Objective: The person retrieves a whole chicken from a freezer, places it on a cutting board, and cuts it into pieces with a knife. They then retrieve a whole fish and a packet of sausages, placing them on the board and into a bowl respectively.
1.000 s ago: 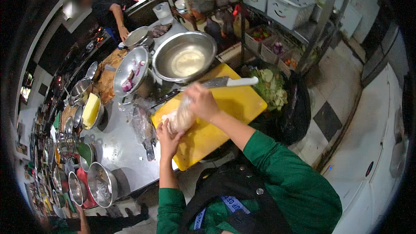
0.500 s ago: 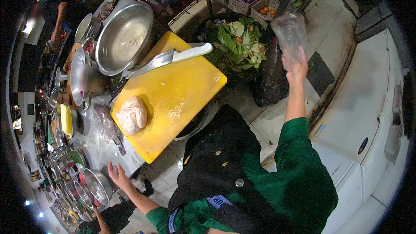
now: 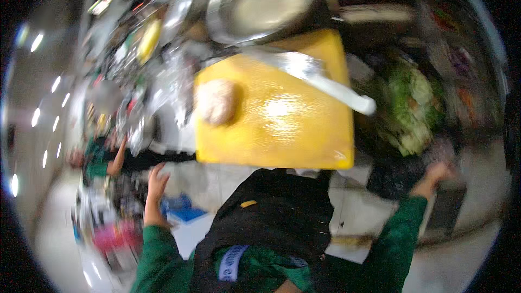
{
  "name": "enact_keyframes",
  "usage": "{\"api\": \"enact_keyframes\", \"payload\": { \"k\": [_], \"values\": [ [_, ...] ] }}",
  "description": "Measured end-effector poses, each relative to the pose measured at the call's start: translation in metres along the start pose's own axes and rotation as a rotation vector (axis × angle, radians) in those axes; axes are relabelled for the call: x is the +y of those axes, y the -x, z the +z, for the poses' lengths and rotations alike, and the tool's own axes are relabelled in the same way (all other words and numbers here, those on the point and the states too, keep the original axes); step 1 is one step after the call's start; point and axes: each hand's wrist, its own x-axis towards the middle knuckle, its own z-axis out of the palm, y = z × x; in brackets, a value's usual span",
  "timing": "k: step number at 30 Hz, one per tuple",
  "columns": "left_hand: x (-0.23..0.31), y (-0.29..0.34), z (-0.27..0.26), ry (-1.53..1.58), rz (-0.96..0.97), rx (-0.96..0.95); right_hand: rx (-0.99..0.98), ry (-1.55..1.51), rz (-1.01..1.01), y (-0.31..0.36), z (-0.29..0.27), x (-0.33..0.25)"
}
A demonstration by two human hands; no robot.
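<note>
A yellow cutting board lies before me. On its left part rests a pale, rounded piece of raw chicken. Across the board's far edge lies a large knife, its white handle pointing to the right. My left hand is raised left of the board's near corner, empty, with its fingers stretched apart. Out to the right, my right hand is closed around a clear plastic bag. Motion smears the picture, so finger detail is poor.
A big metal basin stands beyond the board. Right of the board is a dark bin with leafy green scraps. Clear plastic wrap and metal bowls crowd the left. Another person in a green sleeve stands at far left.
My view has swung round, so the board now sits level and central. The right hand still grips the plastic bag, which has gone lower, beside the scrap bin. The chicken and knife stay on the board.
</note>
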Motion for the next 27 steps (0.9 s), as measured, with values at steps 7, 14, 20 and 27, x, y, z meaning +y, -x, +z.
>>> {"api": "enact_keyframes", "payload": {
  "k": [7, 14, 20, 27],
  "values": [
    [0.041, 0.027, -0.017, 0.104, -0.286, -0.184, -0.275, 0.050, 0.138, -0.068, 0.076, 0.052],
    [0.045, 0.040, -0.024, -0.153, -0.340, -0.327, -0.345, 0.082, 0.133, -0.080, 0.094, 0.065],
    [0.035, 0.027, -0.004, 0.194, -0.416, -0.388, -0.306, -0.002, 0.068, -0.085, 0.073, 0.040],
    [-0.021, 0.037, 0.048, 0.206, -0.323, -0.435, -0.457, -0.026, 0.036, 0.071, 0.028, 0.031]
  ]
}}
